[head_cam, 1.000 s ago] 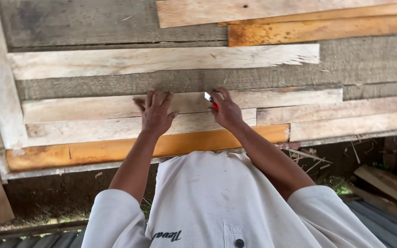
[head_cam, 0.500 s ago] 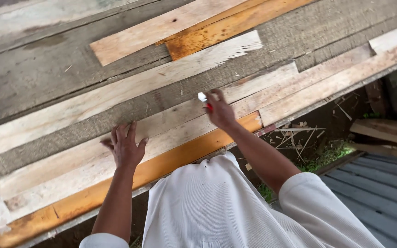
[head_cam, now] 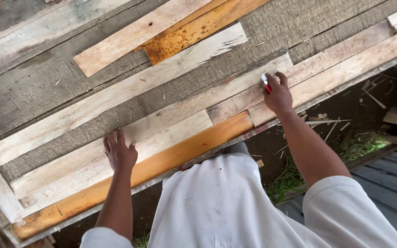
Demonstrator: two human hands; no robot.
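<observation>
My left hand [head_cam: 120,154] lies flat, fingers spread, on a pale wooden plank [head_cam: 116,160] near the table's front edge. My right hand [head_cam: 279,94] is closed around a small red-and-silver tool [head_cam: 265,82], whose tip rests on another pale plank [head_cam: 253,94] further right. An orange plank [head_cam: 184,149] runs along the front edge, just below both hands. I wear a white long-sleeved shirt [head_cam: 217,206].
A rough grey worktable [head_cam: 47,87] carries several loose planks, among them a splintered long one [head_cam: 129,89] and an orange-stained one [head_cam: 194,30] at the back. Below the edge are dirt with wood scraps [head_cam: 345,124], grass [head_cam: 290,181] and corrugated metal sheeting [head_cam: 387,170].
My left hand has slid left along the pale plank, away from the right hand. The right hand with the tool stays on its plank. The view has tilted and moved closer.
</observation>
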